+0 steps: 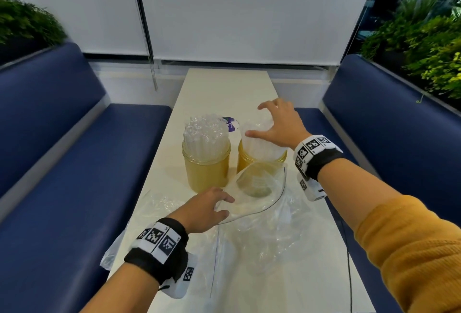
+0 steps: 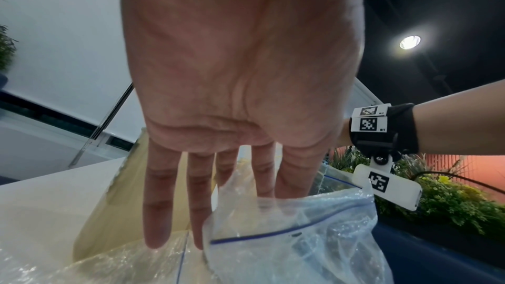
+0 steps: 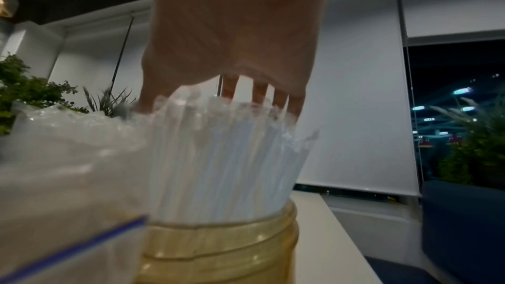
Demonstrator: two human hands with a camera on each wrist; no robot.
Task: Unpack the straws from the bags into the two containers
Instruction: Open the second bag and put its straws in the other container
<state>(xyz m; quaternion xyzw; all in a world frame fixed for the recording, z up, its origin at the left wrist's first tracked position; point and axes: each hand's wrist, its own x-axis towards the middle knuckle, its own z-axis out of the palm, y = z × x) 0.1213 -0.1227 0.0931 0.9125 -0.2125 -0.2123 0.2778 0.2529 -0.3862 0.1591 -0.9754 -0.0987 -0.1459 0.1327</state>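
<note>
Two yellow see-through jars stand side by side on the white table point(image 1: 224, 88). The left jar point(image 1: 205, 170) is packed with clear straws point(image 1: 203, 135). The right jar point(image 1: 260, 160) point(image 3: 218, 241) also holds a bundle of straws point(image 1: 259, 145) point(image 3: 224, 159). My right hand point(image 1: 262, 123) point(image 3: 226, 94) is spread over that bundle, fingertips on the straw tops. In front of the right jar a clear zip bag point(image 1: 257, 188) point(image 2: 295, 234) gapes wide. My left hand point(image 1: 222, 205) point(image 2: 232, 180) pinches its near-left edge between thumb and forefinger.
More crumpled clear bags lie on the near table point(image 1: 274, 233) and over its left edge point(image 1: 117, 250). A purple round sticker point(image 1: 230, 123) sits behind the jars. Blue benches point(image 1: 62, 163) point(image 1: 399, 138) flank the table, with plants behind them.
</note>
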